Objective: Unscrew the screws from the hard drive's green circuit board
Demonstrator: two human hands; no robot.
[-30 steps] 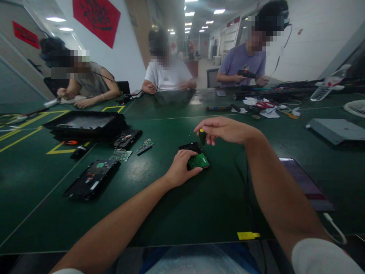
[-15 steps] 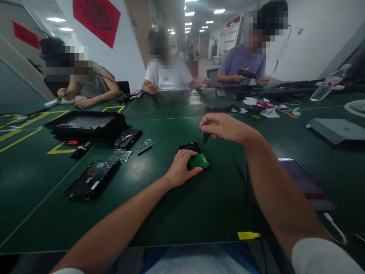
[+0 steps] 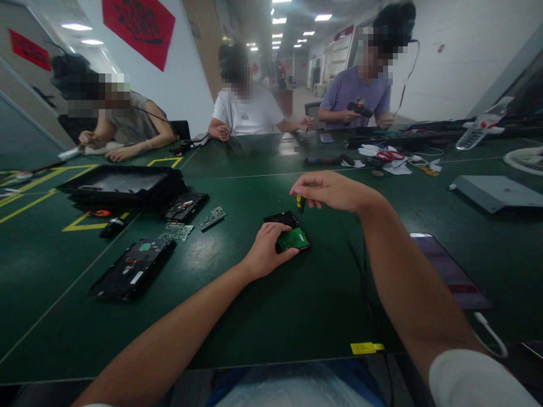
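Note:
A hard disk drive [image 3: 285, 219] with a green circuit board [image 3: 296, 239] lies on the green table, circuit board upward. My left hand [image 3: 266, 250] grips it from the near left, thumb along the near edge and fingers across the top. Just beyond and to the right of the drive, my right hand [image 3: 328, 191] is raised above the table, bent at the wrist. Its fingers are closed on a small yellow-and-black screwdriver [image 3: 301, 202], held pointing down. The screwdriver's tip is too small to make out.
Left of the drive lie a black device casing [image 3: 133, 265], loose circuit boards [image 3: 177, 231] and stacked black trays [image 3: 123, 183]. To the right are a phone [image 3: 445, 268] with a white cable and a grey metal box [image 3: 500, 192]. Several people sit across the table.
My right hand has shifted slightly left, and more of the screwdriver's yellow part shows. My left hand stays on the hard drive. The whole view has shifted a little.

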